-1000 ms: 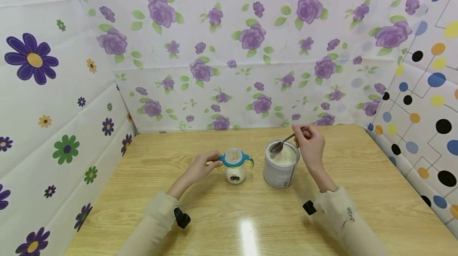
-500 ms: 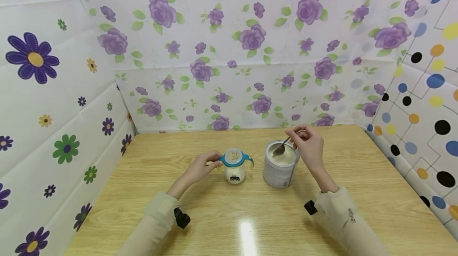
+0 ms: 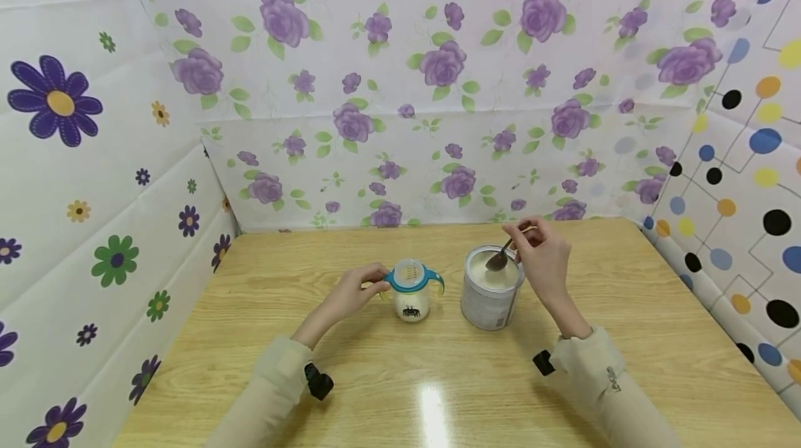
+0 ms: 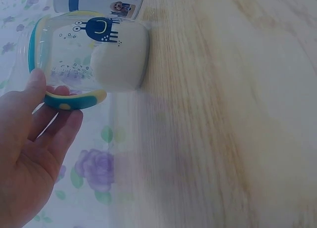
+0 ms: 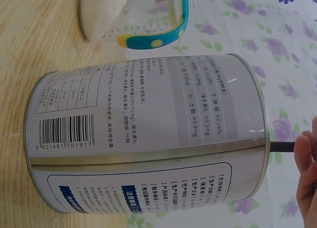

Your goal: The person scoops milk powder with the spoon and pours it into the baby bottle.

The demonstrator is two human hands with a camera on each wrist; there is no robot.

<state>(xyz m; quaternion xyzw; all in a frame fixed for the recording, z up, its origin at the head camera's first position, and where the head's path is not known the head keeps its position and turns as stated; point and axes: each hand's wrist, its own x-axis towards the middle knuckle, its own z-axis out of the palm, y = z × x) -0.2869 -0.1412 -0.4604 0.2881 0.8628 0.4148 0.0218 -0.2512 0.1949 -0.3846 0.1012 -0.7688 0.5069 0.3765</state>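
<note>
My left hand (image 3: 352, 293) grips the near handle of a clear baby bottle (image 3: 411, 303) with a blue collar and two handles. In the left wrist view, pale powder fills the lower part of the bottle (image 4: 121, 57), and thumb and fingers close round the handle (image 4: 74, 100). My right hand (image 3: 543, 257) pinches the handle of a dark spoon (image 3: 497, 261) over an open milk powder tin (image 3: 488, 307). The spoon's bowl lies within the tin's mouth, close over the pale powder (image 3: 500, 277). The right wrist view shows the tin's printed side (image 5: 148, 134); the spoon's bowl is hidden there.
Bottle and tin stand side by side on a wood-grain table (image 3: 388, 378). A flowered sheet (image 3: 400, 86) hangs behind the table's far edge. Patterned sheets also flank the left and right sides. A small black camera (image 3: 319, 382) sits at the left wrist.
The spoon's bowl has moved to the right across the tin's mouth, and the right-hand fingers have shifted slightly with it. The left hand and the bottle have stayed put.
</note>
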